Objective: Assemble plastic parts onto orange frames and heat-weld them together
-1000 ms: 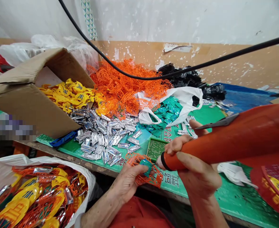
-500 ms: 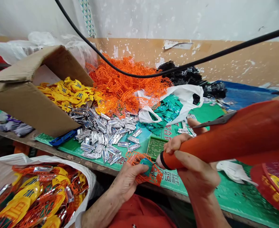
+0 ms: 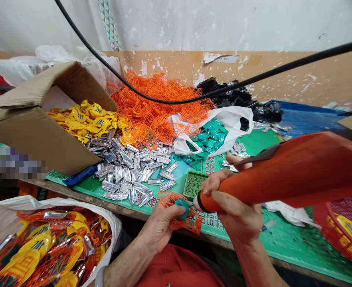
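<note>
My left hand is closed on an orange lattice piece with a small teal part pressed onto it, held at the table's front edge. My right hand is wrapped round the narrow end of a big orange cone-shaped tool. The tool's black-ringed tip touches the teal part. A grey metal lever lies along the tool's top, by my thumb. A black cable sags across the view above the piles.
On the green mat lie piles of silver parts, orange lattices, yellow parts, teal parts in a white bag and black parts. A cardboard box stands left. A bag of assembled pieces sits lower left, a red basket right.
Both hands and the tool have shifted slightly left and down with the camera's small move. The tool's tip stays against the teal part on the lattice.
</note>
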`<state>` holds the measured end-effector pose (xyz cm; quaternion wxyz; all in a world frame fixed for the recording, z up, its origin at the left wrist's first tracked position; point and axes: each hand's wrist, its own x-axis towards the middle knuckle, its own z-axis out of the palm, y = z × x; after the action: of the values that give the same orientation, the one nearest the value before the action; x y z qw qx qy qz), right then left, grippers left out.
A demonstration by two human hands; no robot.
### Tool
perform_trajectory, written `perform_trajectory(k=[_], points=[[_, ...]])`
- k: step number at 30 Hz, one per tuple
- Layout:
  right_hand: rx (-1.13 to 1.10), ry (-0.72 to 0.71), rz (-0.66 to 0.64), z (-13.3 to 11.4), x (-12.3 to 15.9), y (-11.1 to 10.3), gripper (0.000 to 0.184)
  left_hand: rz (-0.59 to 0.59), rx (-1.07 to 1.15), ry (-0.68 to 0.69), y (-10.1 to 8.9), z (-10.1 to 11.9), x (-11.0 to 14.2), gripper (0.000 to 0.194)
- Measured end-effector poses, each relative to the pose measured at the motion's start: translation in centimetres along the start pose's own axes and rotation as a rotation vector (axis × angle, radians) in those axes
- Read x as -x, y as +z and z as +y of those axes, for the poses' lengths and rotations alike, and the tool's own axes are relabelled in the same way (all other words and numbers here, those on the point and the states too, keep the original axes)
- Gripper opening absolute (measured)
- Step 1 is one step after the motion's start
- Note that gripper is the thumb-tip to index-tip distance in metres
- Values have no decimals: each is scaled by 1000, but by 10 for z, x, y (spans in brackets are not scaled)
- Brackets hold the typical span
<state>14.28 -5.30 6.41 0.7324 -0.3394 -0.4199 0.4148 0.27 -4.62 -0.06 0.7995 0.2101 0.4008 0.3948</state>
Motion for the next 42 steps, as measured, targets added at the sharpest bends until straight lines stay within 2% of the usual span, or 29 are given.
perform_trajectory(k=[7,11,13,15,17,19,24,35,42], points=[[-54,1,-3,0,1,1,61,-2,-21,-37,-4,1,0,24],[2,-39,94,-10,-7,-6,57,-14,-12,-71,-7,5,0,27],[69,-91,191,-12,-14,-15,49,-9,3,-71,-8,6,0,28],[139,-140,258,-8,-21,-26,33,-6,21,-78,-9,7,0,28],[199,-162,275,1,-27,-37,19,-4,40,-92,-8,7,1,28],[248,-159,274,12,-30,-45,14,7,49,-105,-8,6,1,29],[285,-170,290,28,-33,-52,13,59,27,-110,-8,6,0,31],[286,-143,275,32,-34,-50,11,1,25,-97,-9,5,-1,25],[331,-157,285,40,-35,-56,12,-24,38,-97,-13,3,-4,26]])
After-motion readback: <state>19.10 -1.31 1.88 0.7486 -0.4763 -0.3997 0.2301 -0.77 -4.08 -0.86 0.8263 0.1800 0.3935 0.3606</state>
